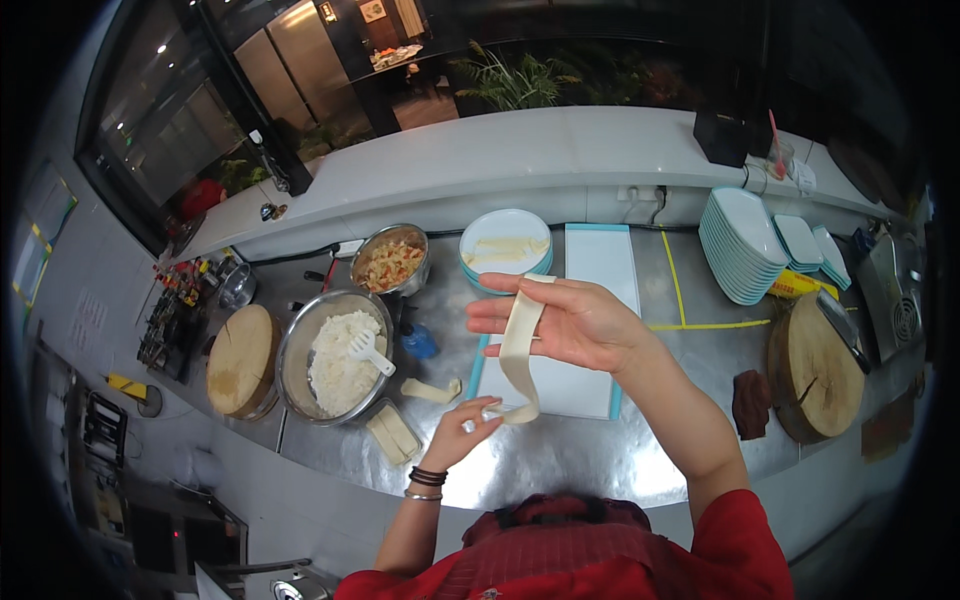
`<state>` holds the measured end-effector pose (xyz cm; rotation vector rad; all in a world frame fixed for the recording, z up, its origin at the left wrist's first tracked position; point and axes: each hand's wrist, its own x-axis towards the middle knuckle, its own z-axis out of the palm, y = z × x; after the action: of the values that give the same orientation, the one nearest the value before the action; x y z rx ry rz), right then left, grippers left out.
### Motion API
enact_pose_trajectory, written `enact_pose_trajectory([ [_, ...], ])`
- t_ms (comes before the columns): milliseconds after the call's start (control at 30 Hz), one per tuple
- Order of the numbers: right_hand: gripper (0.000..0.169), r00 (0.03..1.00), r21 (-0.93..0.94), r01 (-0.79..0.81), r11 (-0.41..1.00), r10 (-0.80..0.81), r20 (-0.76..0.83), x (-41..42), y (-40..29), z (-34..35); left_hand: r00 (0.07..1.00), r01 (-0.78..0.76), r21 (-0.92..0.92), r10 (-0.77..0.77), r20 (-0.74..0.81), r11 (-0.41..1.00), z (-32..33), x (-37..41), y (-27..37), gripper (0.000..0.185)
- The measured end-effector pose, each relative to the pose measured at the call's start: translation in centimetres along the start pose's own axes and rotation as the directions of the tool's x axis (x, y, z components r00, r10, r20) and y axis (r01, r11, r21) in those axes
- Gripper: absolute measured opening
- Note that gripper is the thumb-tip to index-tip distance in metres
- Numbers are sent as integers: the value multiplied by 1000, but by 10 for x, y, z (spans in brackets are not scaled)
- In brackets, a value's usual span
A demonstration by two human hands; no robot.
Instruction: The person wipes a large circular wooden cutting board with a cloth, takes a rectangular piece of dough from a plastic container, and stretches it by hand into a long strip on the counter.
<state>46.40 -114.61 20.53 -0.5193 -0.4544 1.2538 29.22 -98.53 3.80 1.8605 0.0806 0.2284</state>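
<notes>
A long, pale strip of dough (517,349) hangs in the air between my hands. My right hand (574,322) is raised palm up, its thumb pressing the strip's upper end against the fingers. Lower down, my left hand (463,433) pinches the other end, and the strip curves into a loop there. Beneath them lies a white tray (574,394) with turquoise edges. Left of it, a second dough strip (429,390) rests on the steel worktop, near a small container of dough slabs (394,432). More pale strips (506,249) lie on the top plate of a stack (474,234).
On the left stand a steel bowl (289,375) of white rice with a white paddle (367,349), a bowl of chopped food (420,281), a blue bottle (418,341) and a round chopping block (238,360). At right are stacked dishes (739,244), another block (814,375) with a cleaver (840,322), and a brown cloth (751,405).
</notes>
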Motion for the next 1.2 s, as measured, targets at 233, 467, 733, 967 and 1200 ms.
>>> enact_pose_trajectory([
  [233, 43, 1000, -170, -15, 985, 13, -14, 5, -7, 18, 948, -282, -213, 238, -211, 936, 5, 45, 78, 33],
  [467, 41, 992, -240, 45, 970, -71, -100, 8, -16, 10, 979, 4, -305, 58, 195, 952, 9, 52, 129, 18],
  [733, 41, 973, -19, 119, 993, -121, -199, 13, -45, -27, 963, 157, -265, -87, 257, 951, -19, -13, 126, 19],
  [967, 39, 916, 229, 314, 921, -231, -328, 8, -69, -73, 956, 156, -262, -79, 282, 952, -68, -57, 121, 17],
  [1200, 40, 891, 381, 422, 823, -300, -340, -18, -96, -133, 984, 129, -342, -77, 163, 931, -96, -105, 123, 37],
])
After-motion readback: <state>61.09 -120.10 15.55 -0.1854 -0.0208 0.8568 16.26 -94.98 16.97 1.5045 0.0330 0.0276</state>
